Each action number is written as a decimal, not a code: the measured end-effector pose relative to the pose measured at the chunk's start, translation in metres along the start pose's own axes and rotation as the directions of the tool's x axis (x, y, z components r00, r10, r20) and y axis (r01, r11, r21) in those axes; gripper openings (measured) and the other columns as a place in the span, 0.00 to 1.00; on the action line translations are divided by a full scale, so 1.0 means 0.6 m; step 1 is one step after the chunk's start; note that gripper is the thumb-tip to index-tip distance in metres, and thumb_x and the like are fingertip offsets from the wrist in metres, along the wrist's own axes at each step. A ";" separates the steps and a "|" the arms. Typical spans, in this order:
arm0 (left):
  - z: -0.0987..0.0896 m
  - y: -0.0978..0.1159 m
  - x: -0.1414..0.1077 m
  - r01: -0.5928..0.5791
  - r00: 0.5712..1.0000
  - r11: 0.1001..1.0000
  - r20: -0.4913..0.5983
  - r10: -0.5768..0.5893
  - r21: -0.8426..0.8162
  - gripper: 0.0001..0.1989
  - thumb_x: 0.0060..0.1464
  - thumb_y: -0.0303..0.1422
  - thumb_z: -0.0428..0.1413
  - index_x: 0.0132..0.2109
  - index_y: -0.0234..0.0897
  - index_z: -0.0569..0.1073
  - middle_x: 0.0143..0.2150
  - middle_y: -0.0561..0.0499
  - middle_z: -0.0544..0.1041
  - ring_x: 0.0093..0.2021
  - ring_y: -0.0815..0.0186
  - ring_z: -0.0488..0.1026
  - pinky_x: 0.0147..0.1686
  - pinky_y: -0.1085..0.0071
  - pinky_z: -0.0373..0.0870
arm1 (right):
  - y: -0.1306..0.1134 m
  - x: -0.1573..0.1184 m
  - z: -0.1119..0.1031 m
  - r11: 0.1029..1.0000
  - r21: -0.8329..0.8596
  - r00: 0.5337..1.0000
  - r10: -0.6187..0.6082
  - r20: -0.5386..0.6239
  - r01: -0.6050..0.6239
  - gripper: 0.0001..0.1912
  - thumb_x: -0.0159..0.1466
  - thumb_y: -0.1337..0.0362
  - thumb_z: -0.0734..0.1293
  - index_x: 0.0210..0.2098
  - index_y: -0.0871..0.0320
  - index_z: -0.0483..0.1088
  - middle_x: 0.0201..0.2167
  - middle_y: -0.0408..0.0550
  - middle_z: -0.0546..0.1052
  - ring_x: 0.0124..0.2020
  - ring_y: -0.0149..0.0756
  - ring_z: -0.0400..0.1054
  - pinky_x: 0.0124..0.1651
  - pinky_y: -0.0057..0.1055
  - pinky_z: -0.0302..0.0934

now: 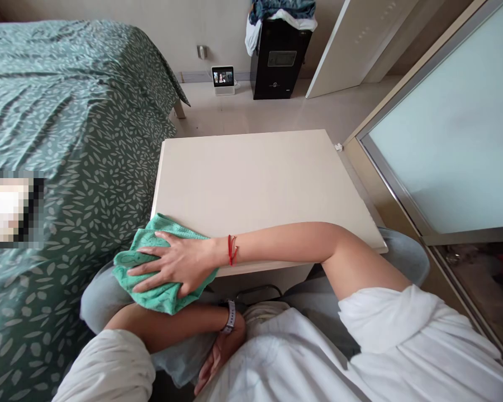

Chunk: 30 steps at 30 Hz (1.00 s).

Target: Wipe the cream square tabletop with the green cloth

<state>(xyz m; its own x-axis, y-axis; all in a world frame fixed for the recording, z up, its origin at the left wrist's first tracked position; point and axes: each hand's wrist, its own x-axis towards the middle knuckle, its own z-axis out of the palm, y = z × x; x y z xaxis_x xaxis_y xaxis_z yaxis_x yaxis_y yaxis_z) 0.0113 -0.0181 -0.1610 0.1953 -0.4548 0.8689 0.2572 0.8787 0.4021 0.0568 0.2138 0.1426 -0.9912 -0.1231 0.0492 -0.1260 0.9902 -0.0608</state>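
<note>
My right hand [171, 265] reaches across to the left and lies palm down, fingers spread, on a crumpled green cloth [163, 301]. The cloth covers the near left corner of a pale tabletop [251, 184] and hangs over its edge. A red bracelet circles my right wrist. My left hand [220, 357] rests low in my lap, below the near edge of the tabletop, with its fingers loosely stretched and partly hidden by my white shirt. Nothing shows in it. A watch [231, 317] is on my left wrist.
A bed with a green leaf-patterned cover [109, 151] stands close on the left, with a blurred-out object [8, 209] on it. Beyond the tabletop are a small screen [223, 77] and a black cabinet [276, 61] with clothes on top. Frosted sliding panels [452, 123] flank the right.
</note>
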 end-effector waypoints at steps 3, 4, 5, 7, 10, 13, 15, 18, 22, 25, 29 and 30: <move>0.000 0.002 -0.002 0.078 0.994 0.996 -0.077 -0.081 -0.036 0.39 0.73 0.13 0.37 0.81 0.34 0.73 0.57 0.37 0.94 0.54 0.43 0.88 0.43 0.53 0.88 | 0.055 0.031 0.003 0.993 0.020 0.992 0.120 -0.023 -0.120 0.36 0.85 0.60 0.68 0.90 0.48 0.74 0.93 0.54 0.68 0.91 0.71 0.63 0.88 0.77 0.63; 0.000 0.005 -0.001 0.072 0.992 0.997 -0.099 -0.076 -0.042 0.40 0.72 0.13 0.37 0.81 0.34 0.72 0.56 0.36 0.94 0.53 0.42 0.88 0.41 0.53 0.88 | 0.079 0.043 0.004 0.981 0.040 0.981 0.192 -0.032 -0.191 0.35 0.85 0.59 0.68 0.89 0.49 0.75 0.92 0.55 0.70 0.91 0.71 0.65 0.87 0.75 0.64; -0.001 0.010 0.003 0.065 0.993 0.997 -0.097 -0.069 -0.042 0.40 0.72 0.12 0.37 0.82 0.34 0.71 0.55 0.36 0.94 0.53 0.42 0.88 0.41 0.52 0.88 | 0.105 0.056 0.005 0.962 0.070 0.964 0.265 -0.034 -0.263 0.35 0.85 0.57 0.70 0.88 0.49 0.76 0.91 0.55 0.72 0.90 0.72 0.65 0.87 0.73 0.65; -0.004 0.020 0.012 0.077 0.996 0.997 -0.043 -0.078 -0.025 0.40 0.72 0.12 0.39 0.82 0.37 0.72 0.56 0.38 0.94 0.54 0.43 0.88 0.42 0.50 0.88 | 0.157 0.077 0.005 0.914 0.138 0.920 0.390 -0.035 -0.382 0.35 0.83 0.53 0.73 0.86 0.49 0.78 0.90 0.55 0.73 0.89 0.76 0.66 0.86 0.73 0.67; -0.011 0.032 0.025 0.106 0.994 0.994 -0.011 -0.106 0.028 0.39 0.72 0.13 0.40 0.79 0.40 0.75 0.55 0.40 0.94 0.53 0.43 0.88 0.42 0.48 0.87 | 0.226 0.094 0.000 0.823 0.207 0.838 0.545 -0.027 -0.529 0.35 0.82 0.53 0.74 0.85 0.52 0.79 0.91 0.56 0.71 0.89 0.78 0.64 0.87 0.81 0.61; -0.016 0.032 0.035 0.047 0.999 0.993 0.001 -0.048 0.112 0.41 0.70 0.13 0.38 0.80 0.38 0.74 0.52 0.37 0.94 0.47 0.40 0.89 0.38 0.48 0.87 | 0.278 0.091 -0.007 0.734 0.241 0.754 0.657 -0.013 -0.635 0.36 0.82 0.55 0.71 0.86 0.55 0.77 0.94 0.56 0.64 0.93 0.79 0.56 0.90 0.86 0.43; -0.016 0.029 0.046 -0.152 0.983 0.963 0.138 0.124 0.220 0.41 0.66 0.14 0.41 0.81 0.33 0.72 0.52 0.32 0.93 0.42 0.33 0.89 0.30 0.43 0.85 | 0.306 0.077 -0.010 0.677 0.288 0.700 0.713 -0.030 -0.677 0.40 0.79 0.54 0.71 0.87 0.57 0.75 0.95 0.55 0.61 0.95 0.78 0.51 0.92 0.83 0.35; -0.009 0.033 0.075 -0.568 0.724 0.813 0.545 0.422 0.125 0.40 0.59 0.23 0.57 0.78 0.39 0.78 0.57 0.34 0.93 0.41 0.28 0.89 0.25 0.40 0.83 | 0.342 0.039 -0.014 0.585 0.367 0.610 0.790 -0.058 -0.723 0.48 0.73 0.52 0.72 0.90 0.58 0.71 0.96 0.56 0.58 0.96 0.76 0.48 0.92 0.78 0.32; 0.015 0.065 0.125 -0.559 0.163 0.646 0.695 0.701 -0.520 0.33 0.55 0.40 0.66 0.68 0.51 0.89 0.65 0.44 0.93 0.65 0.35 0.88 0.39 0.45 0.90 | 0.377 -0.057 -0.022 0.439 0.391 0.458 0.888 -0.049 -0.809 0.56 0.71 0.49 0.71 0.93 0.62 0.64 0.98 0.60 0.53 0.96 0.74 0.46 0.92 0.84 0.30; 0.030 0.093 0.150 -0.562 0.169 0.610 0.644 0.746 -0.559 0.30 0.55 0.45 0.65 0.64 0.50 0.91 0.63 0.44 0.94 0.67 0.35 0.88 0.39 0.45 0.90 | 0.392 -0.167 -0.028 0.304 0.334 0.321 0.947 -0.007 -0.892 0.53 0.73 0.52 0.68 0.95 0.58 0.62 0.99 0.58 0.52 0.96 0.78 0.47 0.92 0.89 0.30; 0.023 0.110 0.150 -0.548 0.288 0.668 0.636 0.716 -0.504 0.32 0.56 0.45 0.64 0.67 0.50 0.90 0.62 0.44 0.94 0.66 0.35 0.89 0.37 0.46 0.90 | 0.391 -0.340 -0.033 0.111 0.279 0.110 0.994 -0.016 -0.954 0.48 0.77 0.53 0.64 0.93 0.57 0.64 0.97 0.63 0.58 0.93 0.82 0.53 0.90 0.93 0.35; 0.018 0.111 0.142 -0.525 0.362 0.711 0.633 0.684 -0.468 0.35 0.57 0.43 0.64 0.71 0.48 0.87 0.62 0.43 0.94 0.65 0.36 0.89 0.37 0.46 0.89 | 0.385 -0.380 -0.035 0.045 0.268 0.041 0.999 -0.021 -0.962 0.46 0.78 0.54 0.63 0.93 0.58 0.65 0.96 0.65 0.59 0.92 0.81 0.54 0.89 0.94 0.36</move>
<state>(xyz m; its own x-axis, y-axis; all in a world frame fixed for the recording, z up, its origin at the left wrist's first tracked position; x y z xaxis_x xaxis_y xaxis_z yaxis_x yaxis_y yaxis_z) 0.0349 0.0033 -0.0569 -0.3528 0.5283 0.7723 0.5234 0.7956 -0.3052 0.2548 0.4722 0.1382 -0.1655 0.9855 -0.0376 0.9373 0.1453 -0.3168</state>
